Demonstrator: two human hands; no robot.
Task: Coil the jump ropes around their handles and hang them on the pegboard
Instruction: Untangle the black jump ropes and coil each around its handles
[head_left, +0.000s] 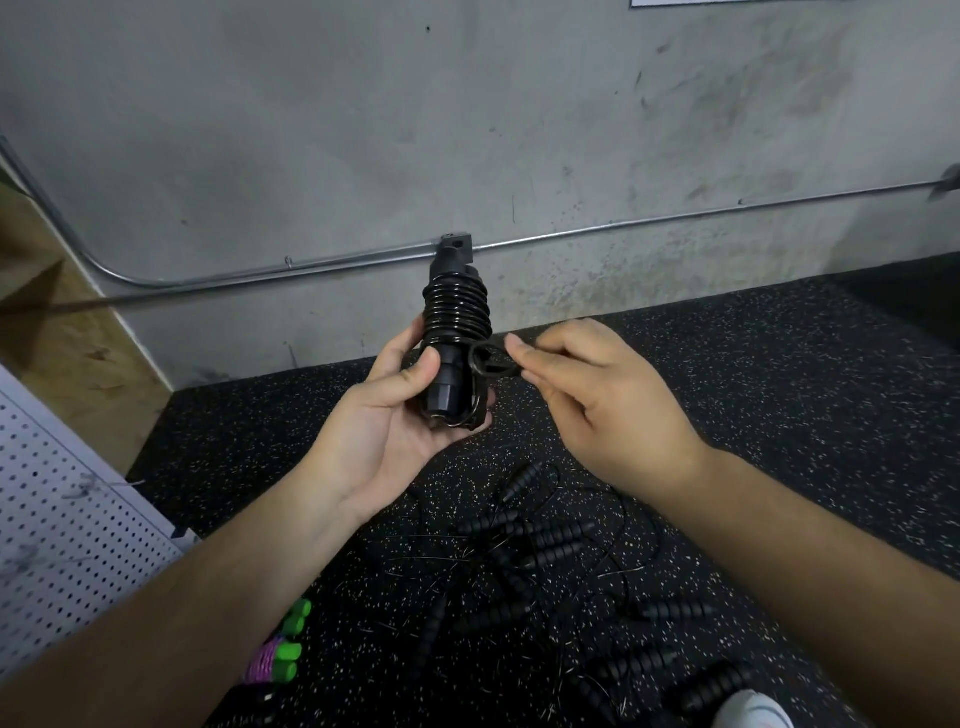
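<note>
- Black jump rope (457, 317): cord wound in tight turns round its paired handles, held upright in mid-air, centre of view, above the floor.
- Left hand (384, 421): fingers and thumb curled round the lower handle ends, below the coil.
- Right hand (597, 400): fingers (519, 345) narrow, pinching a small loop (488, 359) of the cord sticking out just right of the handles.
- Loose ropes (550, 540): tangled pile of black ribbed handles and thin cords on the floor (779, 364), below the hands.
- Green-handled rope (283, 644): purple cord wound round it, on the floor near the left forearm.
- Pegboard (67, 519): white, at left edge; nothing seen hanging on its visible part.
- Concrete wall (363, 130) behind, metal conduit (623, 224) running along it.
- White shoe (753, 712) at bottom right.
</note>
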